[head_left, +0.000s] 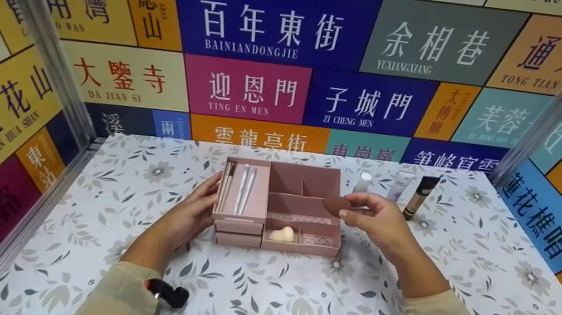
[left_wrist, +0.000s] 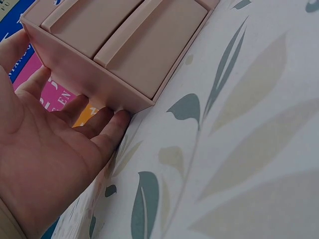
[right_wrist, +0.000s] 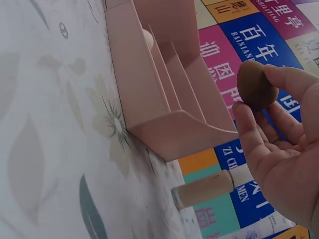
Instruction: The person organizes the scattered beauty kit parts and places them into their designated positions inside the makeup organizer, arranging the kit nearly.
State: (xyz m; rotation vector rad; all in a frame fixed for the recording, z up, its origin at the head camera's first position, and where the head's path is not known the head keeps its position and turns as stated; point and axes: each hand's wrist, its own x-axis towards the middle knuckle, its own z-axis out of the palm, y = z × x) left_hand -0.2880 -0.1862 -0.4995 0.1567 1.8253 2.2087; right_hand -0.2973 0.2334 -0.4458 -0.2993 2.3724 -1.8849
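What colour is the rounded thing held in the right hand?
Brown: the rounded thing in the right hand shows best in the right wrist view.

A: Item one?

B: Organizer [head_left: 239,228], pink, upright on a floral tabletop [head_left: 258,300]. Left section: shallow open-topped tray above two closed drawers. Right section: three rows of open compartments, parted by thin walls. Left hand [head_left: 193,211] touches its outer left side with the fingertips.

A: Item two?

B: Sponge [right_wrist: 255,85], brown, matte, rounded like an egg. Pinched between thumb and fingers of the right hand [head_left: 376,217], raised near the organizer's right edge.

A: Contact between the two?

B: None; sponge apart from the walls.
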